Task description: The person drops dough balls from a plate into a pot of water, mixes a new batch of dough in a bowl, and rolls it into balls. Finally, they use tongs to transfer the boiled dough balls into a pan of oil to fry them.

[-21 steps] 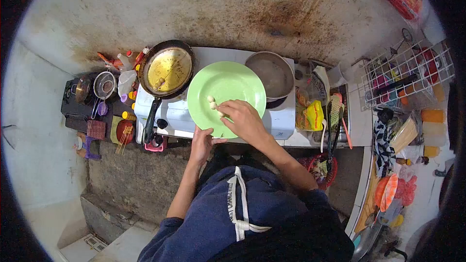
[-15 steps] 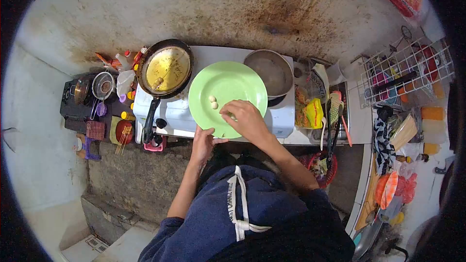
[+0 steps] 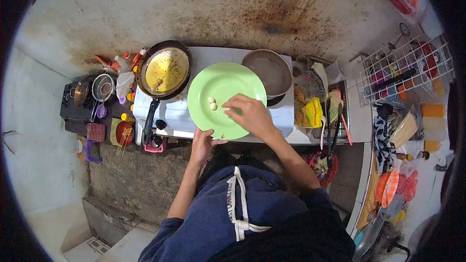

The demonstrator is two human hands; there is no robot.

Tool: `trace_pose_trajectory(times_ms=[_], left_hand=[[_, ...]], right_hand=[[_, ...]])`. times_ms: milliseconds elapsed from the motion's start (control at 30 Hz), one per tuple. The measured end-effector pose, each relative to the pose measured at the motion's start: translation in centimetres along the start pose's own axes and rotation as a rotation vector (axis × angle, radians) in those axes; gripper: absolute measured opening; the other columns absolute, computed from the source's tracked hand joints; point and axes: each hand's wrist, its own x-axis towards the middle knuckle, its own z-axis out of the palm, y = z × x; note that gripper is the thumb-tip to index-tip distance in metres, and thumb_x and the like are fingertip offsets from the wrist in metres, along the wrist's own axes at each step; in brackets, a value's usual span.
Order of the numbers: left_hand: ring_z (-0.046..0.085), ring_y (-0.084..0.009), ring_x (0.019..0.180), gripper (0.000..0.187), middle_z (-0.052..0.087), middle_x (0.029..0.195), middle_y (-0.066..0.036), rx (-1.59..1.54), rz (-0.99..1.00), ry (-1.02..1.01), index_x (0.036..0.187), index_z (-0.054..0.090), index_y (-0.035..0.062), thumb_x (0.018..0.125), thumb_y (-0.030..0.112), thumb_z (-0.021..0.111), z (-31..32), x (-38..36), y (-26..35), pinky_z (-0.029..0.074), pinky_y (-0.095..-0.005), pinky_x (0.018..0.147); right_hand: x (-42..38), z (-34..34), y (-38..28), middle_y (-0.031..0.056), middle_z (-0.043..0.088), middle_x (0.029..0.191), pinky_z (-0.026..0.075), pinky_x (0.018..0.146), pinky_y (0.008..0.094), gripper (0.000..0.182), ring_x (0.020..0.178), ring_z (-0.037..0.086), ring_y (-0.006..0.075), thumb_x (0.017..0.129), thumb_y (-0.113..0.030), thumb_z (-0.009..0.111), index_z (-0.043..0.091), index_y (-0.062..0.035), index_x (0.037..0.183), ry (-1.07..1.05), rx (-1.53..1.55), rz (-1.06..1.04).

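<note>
My left hand (image 3: 203, 143) grips the near rim of a light green plate (image 3: 204, 80), thumb on top, and holds it above the stove's front. Two small pale balls (image 3: 212, 104) lie together on the plate, left of its middle. Over the plate's right half is my right hand (image 3: 246, 114), its thumb and forefinger apart and nothing visible between them. The hand and its shadow hide part of the plate below it. To the left, a black frying pan (image 3: 188, 70) holds yellow oil and a skewer with balls (image 3: 157, 85) on it.
A grey pot (image 3: 269, 73) stands on the right of the white stove (image 3: 177, 111). Several finished skewers lie on a red dish (image 3: 124, 131) at left, near a strainer (image 3: 103, 86). Spatulas (image 3: 334, 111) and a yellow packet (image 3: 314, 111) are at right, beside a wire rack (image 3: 388, 80).
My right hand has shifted slightly right, away from the two balls, and its thumb and forefinger have spread apart. My left hand still holds the plate in nearly the same place.
</note>
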Motion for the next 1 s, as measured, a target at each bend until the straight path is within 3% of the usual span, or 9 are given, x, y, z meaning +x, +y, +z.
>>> trace_pose_trajectory(times_ms=[67, 100, 233, 300, 500, 800, 933, 1000], left_hand=[[0.052, -0.0281, 0.102, 0.05, 0.041, 0.122, -0.014, -0.014, 0.034, 0.01, 0.129, 0.025, 0.0068, 0.082, 0.012, 0.043, 0.0, 0.0, 0.1, 0.056, -0.0376, 0.068], [0.052, -0.0281, 0.102, 0.05, 0.041, 0.122, -0.014, -0.015, 0.036, 0.01, 0.129, 0.025, 0.0068, 0.082, 0.012, 0.043, -0.2, 0.0, 0.1, 0.056, -0.0376, 0.068], [0.052, -0.028, 0.102, 0.048, 0.04, 0.123, -0.015, -0.01, 0.07, 0.058, 0.127, 0.027, 0.0066, 0.082, 0.012, 0.043, -1.0, 0.0, 0.4, 0.056, -0.0367, 0.068], [0.053, -0.0272, 0.101, 0.045, 0.041, 0.122, -0.015, -0.005, 0.087, 0.116, 0.125, 0.029, 0.0061, 0.082, 0.011, 0.042, -1.2, -0.1, 1.0, 0.056, -0.0359, 0.067], [0.052, -0.0268, 0.103, 0.047, 0.042, 0.121, -0.014, -0.05, 0.139, 0.111, 0.127, 0.025, 0.0067, 0.083, 0.008, 0.04, -2.8, 0.3, 1.6, 0.056, -0.037, 0.069], [0.051, -0.0276, 0.104, 0.05, 0.04, 0.123, -0.014, -0.051, 0.136, 0.089, 0.129, 0.021, 0.0081, 0.083, 0.007, 0.039, -2.2, 0.4, 1.3, 0.056, -0.0392, 0.069], [0.051, -0.0274, 0.104, 0.05, 0.04, 0.123, -0.014, -0.03, 0.097, 0.068, 0.129, 0.021, 0.0077, 0.083, 0.007, 0.039, -1.2, 0.5, 1.3, 0.056, -0.0386, 0.069], [0.052, -0.0274, 0.104, 0.05, 0.04, 0.123, -0.014, -0.036, 0.091, 0.053, 0.129, 0.021, 0.0076, 0.083, 0.007, 0.039, -0.9, 0.6, 1.0, 0.056, -0.0383, 0.069]], right_hand=[[0.0, -1.0, 0.0, 0.0087, 0.06, 0.087, 0.049, 0.064, 0.0276, 0.015, 0.074, 0.061, 0.0175, 0.074, -0.01, 0.064, 0.065, -0.0044, 0.087, 0.118, 0.251, 0.137], [-0.1, -1.5, 0.3, 0.0073, 0.061, 0.09, 0.05, 0.062, 0.0253, 0.014, 0.074, 0.061, 0.0137, 0.073, -0.006, 0.065, 0.066, -0.0032, 0.086, 0.182, 0.255, 0.111], [-0.9, -3.6, 3.6, 0.0076, 0.061, 0.093, 0.048, 0.065, 0.0254, 0.014, 0.072, 0.061, 0.0144, 0.074, -0.01, 0.065, 0.066, -0.0062, 0.088, 0.354, 0.311, 0.13], [-1.5, -4.8, 5.7, 0.008, 0.063, 0.09, 0.048, 0.065, 0.0244, 0.016, 0.072, 0.062, 0.0132, 0.074, -0.009, 0.065, 0.066, -0.0053, 0.089, 0.471, 0.417, 0.249], [-2.5, -6.1, 11.8, 0.01, 0.066, 0.079, 0.048, 0.066, 0.0248, 0.022, 0.074, 0.064, 0.0145, 0.073, -0.014, 0.067, 0.066, -0.006, 0.094, 0.513, 0.137, 0.508], [-2.5, -5.7, 13.2, 0.0117, 0.066, 0.086, 0.047, 0.072, 0.0274, 0.019, 0.078, 0.064, 0.0203, 0.073, -0.013, 0.064, 0.067, -0.0071, 0.092, 0.581, -0.063, 0.429], [-1.3, -6.7, 7.7, 0.0114, 0.065, 0.088, 0.047, 0.075, 0.0289, 0.019, 0.081, 0.063, 0.0226, 0.074, -0.013, 0.063, 0.066, -0.0068, 0.092, 0.572, 0.126, 0.469], [-0.7, -6.3, 4.9, 0.0113, 0.065, 0.089, 0.047, 0.076, 0.0295, 0.018, 0.082, 0.063, 0.0227, 0.075, -0.012, 0.063, 0.066, -0.0066, 0.091, 0.529, 0.2, 0.337]])
